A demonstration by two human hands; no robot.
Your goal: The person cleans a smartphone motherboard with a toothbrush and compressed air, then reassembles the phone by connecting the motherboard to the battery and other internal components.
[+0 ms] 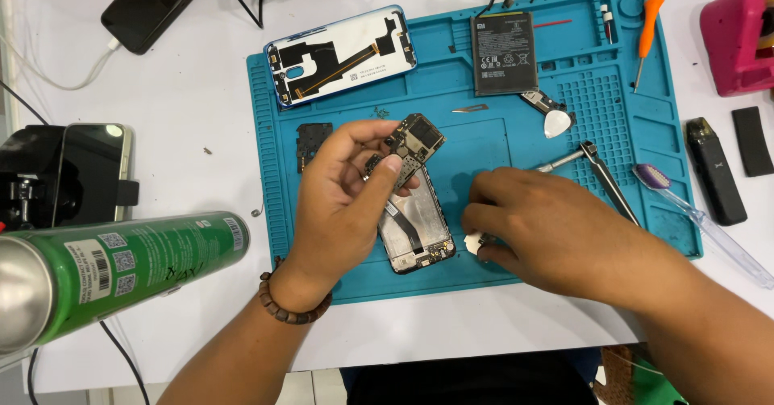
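Left hand [355, 187] pinches board [413, 143] just above phone [417, 228], long axis up-down. Right hand [536, 228] right of phone, closed on white bit [472, 241].

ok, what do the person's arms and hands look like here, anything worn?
Both forearms are bare, no sleeves and no gloves. The left hand has a bracelet of dark brown round beads at the wrist. The right hand shows no ring, watch or band.

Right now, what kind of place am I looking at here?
Most likely a phone repair bench. A blue repair mat holds an opened phone frame, a loose battery and tweezers, while the left hand holds a small circuit board.
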